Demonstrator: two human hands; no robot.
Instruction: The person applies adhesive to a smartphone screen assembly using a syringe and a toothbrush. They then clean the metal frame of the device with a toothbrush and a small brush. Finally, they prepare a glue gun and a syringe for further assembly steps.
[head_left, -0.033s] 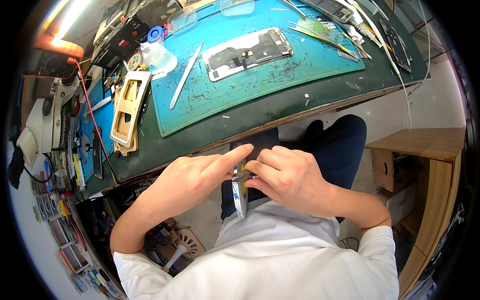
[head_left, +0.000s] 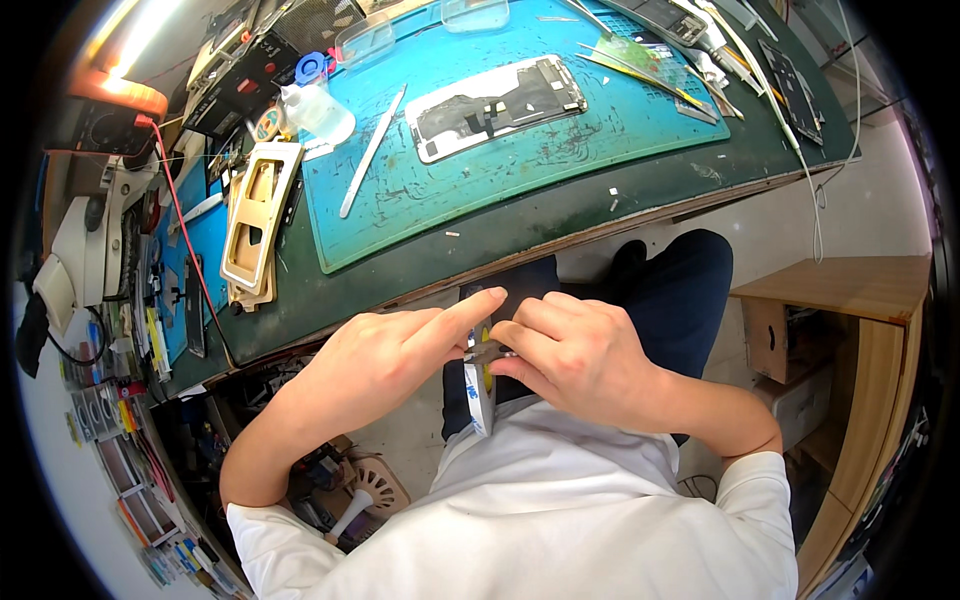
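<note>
In front of my lap, both hands meet around a white strip with blue print (head_left: 478, 402), which hangs downward and has a yellow piece beside it. My left hand (head_left: 395, 360) has its index finger stretched over the top, with the other fingers curled underneath at the strip, partly hidden. My right hand (head_left: 570, 360) is closed on a small grey metal piece (head_left: 480, 352) lying across the strip; its exact kind is unclear.
On the mat (head_left: 360, 240) lie an opened device (head_left: 445, 135) and a pale flat stick (head_left: 364, 170). Gold-coloured jigs (head_left: 275, 170), a squeeze bottle (head_left: 325, 120) and a red cable (head_left: 182, 225) are left. Tools (head_left: 645, 75) lie back right; a wooden cabinet (head_left: 830, 280) stands right.
</note>
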